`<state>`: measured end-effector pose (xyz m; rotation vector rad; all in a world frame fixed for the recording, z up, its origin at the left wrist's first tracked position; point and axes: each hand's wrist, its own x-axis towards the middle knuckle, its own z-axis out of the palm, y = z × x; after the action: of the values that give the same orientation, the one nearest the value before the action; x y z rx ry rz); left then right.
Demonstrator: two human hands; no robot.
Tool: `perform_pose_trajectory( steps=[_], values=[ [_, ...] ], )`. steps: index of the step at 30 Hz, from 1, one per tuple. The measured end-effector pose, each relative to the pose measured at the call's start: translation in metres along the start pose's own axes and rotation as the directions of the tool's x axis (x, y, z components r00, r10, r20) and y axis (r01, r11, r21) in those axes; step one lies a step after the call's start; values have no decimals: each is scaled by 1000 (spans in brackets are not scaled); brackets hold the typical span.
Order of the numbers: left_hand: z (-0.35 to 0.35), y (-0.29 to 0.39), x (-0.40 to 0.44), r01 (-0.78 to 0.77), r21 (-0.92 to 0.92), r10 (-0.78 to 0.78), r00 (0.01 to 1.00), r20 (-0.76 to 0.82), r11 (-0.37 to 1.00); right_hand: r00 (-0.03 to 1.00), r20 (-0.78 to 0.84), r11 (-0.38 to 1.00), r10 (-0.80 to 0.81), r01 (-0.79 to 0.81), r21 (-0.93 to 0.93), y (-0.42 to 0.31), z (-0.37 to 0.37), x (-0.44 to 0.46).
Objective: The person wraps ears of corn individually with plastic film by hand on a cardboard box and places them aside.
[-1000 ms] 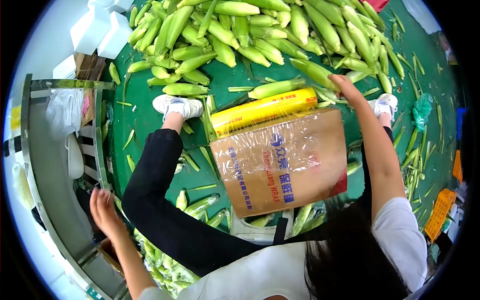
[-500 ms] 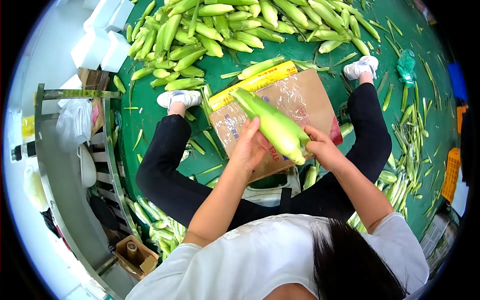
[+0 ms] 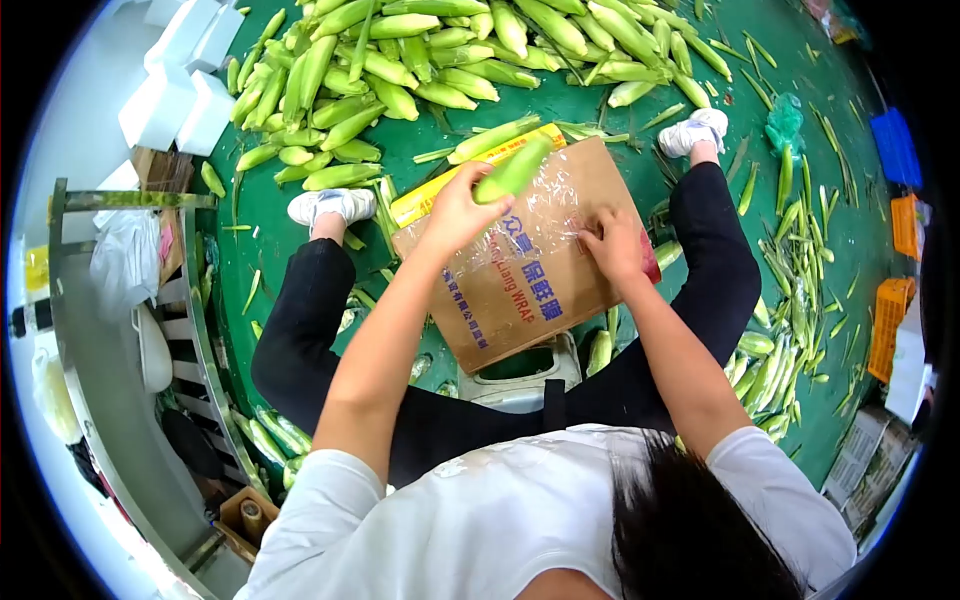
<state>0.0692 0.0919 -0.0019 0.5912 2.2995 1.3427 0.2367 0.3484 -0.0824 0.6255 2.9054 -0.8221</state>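
Observation:
My left hand [image 3: 462, 210] is wrapped round a green ear of corn [image 3: 517, 168], holding it tilted above the far part of a cardboard box [image 3: 470, 310]. The ear is still in its husk, and its far tip is slightly blurred. Over the right part of the box, my right hand [image 3: 617, 245] has its thumb and fingers apart, holding nothing that I can see. Shiny clear film [image 3: 560, 190] covers part of the cardboard. Along the far edge of the box runs a yellow printed strip [image 3: 420, 203], with another ear of corn [image 3: 493, 138] just beyond it.
A large heap of corn ears [image 3: 400, 60] lies on the green floor ahead. Wrapped ears [image 3: 770, 375] lie to the right among loose husk leaves. A metal rack [image 3: 70, 320] stands at left, white foam boxes [image 3: 165, 105] beyond it. Orange crates [image 3: 890, 325] stand at right.
My left hand has carried the ear away from me, toward the box's far side. My right hand has let go of the ear's near end and moved over the cardboard. The view has shifted slightly.

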Motion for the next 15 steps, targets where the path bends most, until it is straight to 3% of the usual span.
perform_pose_trajectory(
  steps=[1,2,3,4,5,6,8,10,12,13,14,15],
  values=[
    [-3,0,-3,2,93,-7,999,48,996,998,53,999,-27,26,30,-3,4,2],
    [-1,-10,-11,-71,231,61,997,53,970,986,61,871,156,-167,462,-2,3,-2],
    [3,-27,-17,-146,364,130,989,70,920,937,149,534,317,-306,788,-1,-5,-11],
    [6,-37,-23,-221,489,196,975,102,844,859,298,65,416,-355,932,-3,-14,-18],
    [10,-28,-32,-158,515,112,986,119,842,901,207,69,382,-251,966,-19,-22,-24],
    [13,-24,-29,-156,524,101,986,133,837,961,25,285,275,-106,953,-35,-19,-15],
    [26,-19,-34,-152,534,65,982,178,832,967,-252,616,-30,217,757,-71,-4,-4],
    [37,-26,-29,-227,480,211,974,87,847,906,-165,776,-390,420,470,-110,4,18],
    [31,-28,-38,-334,525,418,907,-46,783,847,-56,809,-528,522,270,-105,24,23],
    [25,-23,-56,-264,452,360,923,-139,852,814,10,802,-581,571,172,-104,33,26],
    [26,-45,-82,-221,493,336,929,-156,842,753,12,749,-657,651,122,-107,29,35],
    [28,-63,-111,-214,585,242,970,31,783,690,24,690,-723,720,76,-109,21,38]
  ],
)
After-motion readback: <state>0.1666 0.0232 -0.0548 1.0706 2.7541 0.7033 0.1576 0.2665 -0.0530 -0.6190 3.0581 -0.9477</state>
